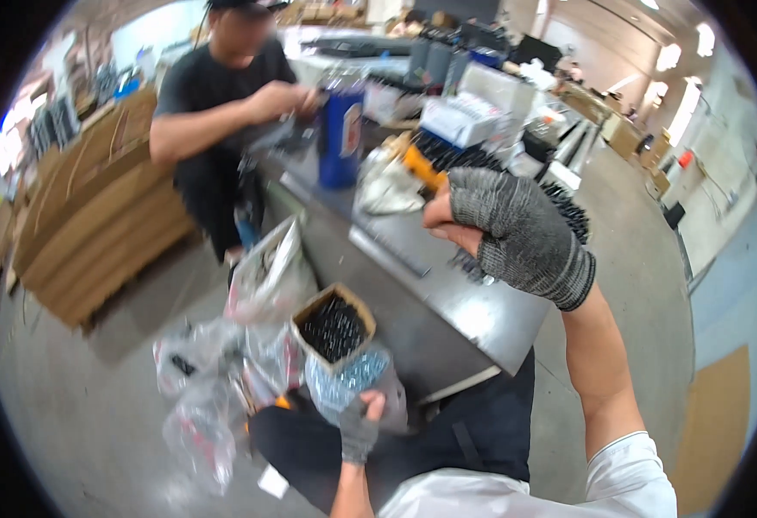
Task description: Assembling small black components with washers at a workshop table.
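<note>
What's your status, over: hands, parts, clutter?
Left hand at bag of bluish parts; right hand above metal table, both grips unclear. Box of black pieces beside bag. Table holds blue container, white bag.

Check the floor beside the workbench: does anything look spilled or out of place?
No clear spill. A white scrap lies loose on the floor, and crumpled clear plastic bags are strewn nearby, so that patch looks untidy.

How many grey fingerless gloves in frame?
2. One glove is on the right hand, raised above the metal table; the other is on the left hand, low by the bag of bluish pieces. More could be hidden in the clutter.
</note>
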`<state>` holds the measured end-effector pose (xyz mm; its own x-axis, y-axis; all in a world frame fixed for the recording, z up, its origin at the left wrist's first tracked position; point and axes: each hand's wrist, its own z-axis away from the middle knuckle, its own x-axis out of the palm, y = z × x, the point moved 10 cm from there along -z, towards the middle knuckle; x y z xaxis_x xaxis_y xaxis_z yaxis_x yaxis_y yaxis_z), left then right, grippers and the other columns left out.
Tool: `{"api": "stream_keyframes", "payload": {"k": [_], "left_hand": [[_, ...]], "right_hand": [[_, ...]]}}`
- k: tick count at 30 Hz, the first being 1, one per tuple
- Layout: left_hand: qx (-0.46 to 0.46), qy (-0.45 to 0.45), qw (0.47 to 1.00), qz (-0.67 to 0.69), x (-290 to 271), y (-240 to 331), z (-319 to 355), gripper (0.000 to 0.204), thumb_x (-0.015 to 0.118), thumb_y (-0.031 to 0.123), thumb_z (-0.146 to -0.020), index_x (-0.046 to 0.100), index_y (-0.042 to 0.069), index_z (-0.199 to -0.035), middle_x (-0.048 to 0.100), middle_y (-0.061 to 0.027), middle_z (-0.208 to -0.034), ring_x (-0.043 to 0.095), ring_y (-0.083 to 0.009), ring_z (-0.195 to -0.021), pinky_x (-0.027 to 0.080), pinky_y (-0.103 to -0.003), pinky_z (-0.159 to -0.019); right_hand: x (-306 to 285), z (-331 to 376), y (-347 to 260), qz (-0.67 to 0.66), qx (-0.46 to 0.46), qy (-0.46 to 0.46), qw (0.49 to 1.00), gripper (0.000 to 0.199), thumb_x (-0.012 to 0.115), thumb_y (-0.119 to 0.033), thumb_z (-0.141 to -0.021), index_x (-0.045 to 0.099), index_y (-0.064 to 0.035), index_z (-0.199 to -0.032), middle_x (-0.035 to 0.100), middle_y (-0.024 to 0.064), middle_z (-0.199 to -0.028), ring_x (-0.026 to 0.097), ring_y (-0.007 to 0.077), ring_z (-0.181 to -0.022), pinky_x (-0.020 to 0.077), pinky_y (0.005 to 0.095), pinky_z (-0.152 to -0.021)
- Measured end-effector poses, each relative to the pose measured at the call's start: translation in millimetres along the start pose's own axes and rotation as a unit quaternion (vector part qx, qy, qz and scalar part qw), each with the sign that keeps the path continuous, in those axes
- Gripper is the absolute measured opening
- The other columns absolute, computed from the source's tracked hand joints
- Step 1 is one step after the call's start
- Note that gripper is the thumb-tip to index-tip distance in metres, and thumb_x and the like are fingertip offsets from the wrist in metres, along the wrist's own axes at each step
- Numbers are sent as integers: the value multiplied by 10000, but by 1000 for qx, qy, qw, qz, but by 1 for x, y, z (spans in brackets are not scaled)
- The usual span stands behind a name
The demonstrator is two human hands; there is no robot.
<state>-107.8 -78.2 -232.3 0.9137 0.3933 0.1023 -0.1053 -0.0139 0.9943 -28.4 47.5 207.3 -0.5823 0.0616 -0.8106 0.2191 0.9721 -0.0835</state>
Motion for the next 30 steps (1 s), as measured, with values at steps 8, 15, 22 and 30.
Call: {"api": "stream_keyframes", "payload": {"k": [8,15,22,30], "left_hand": [[169,-210,950,-161,100,111,10,267,625,144,-912,656,40,-1156,676,-130,-1041,631,-269,-984,482,-363,-897],[168,-232,943,-171,116,157,19,202,647,72,-898,655,26,-1095,676,-128,-1014,655,-270,-924,506,-343,-839],[244,-139,952,-121,102,254,-9,195,639,-32,-871,660,27,-1056,683,-121,-958,673,-238,-887,516,-308,-795],[294,-98,933,-184,117,297,-58,156,611,12,-907,662,2,-1054,679,-129,-921,665,-242,-840,513,-312,-762]], "right_hand": [[24,102,166,53,180,-69,980,184,696,-142,-812,659,-33,-956,662,127,-920,639,316,-935,503,405,-830],[99,51,207,57,222,-117,966,376,662,-312,-857,587,-36,-1102,642,186,-1034,623,366,-1014,494,447,-855],[140,53,242,100,275,-74,953,208,612,-218,-838,673,-55,-953,700,177,-888,683,364,-842,521,495,-708],[115,64,198,109,247,-184,945,243,612,-153,-830,678,-75,-1051,709,173,-966,685,361,-936,543,472,-768]]}}
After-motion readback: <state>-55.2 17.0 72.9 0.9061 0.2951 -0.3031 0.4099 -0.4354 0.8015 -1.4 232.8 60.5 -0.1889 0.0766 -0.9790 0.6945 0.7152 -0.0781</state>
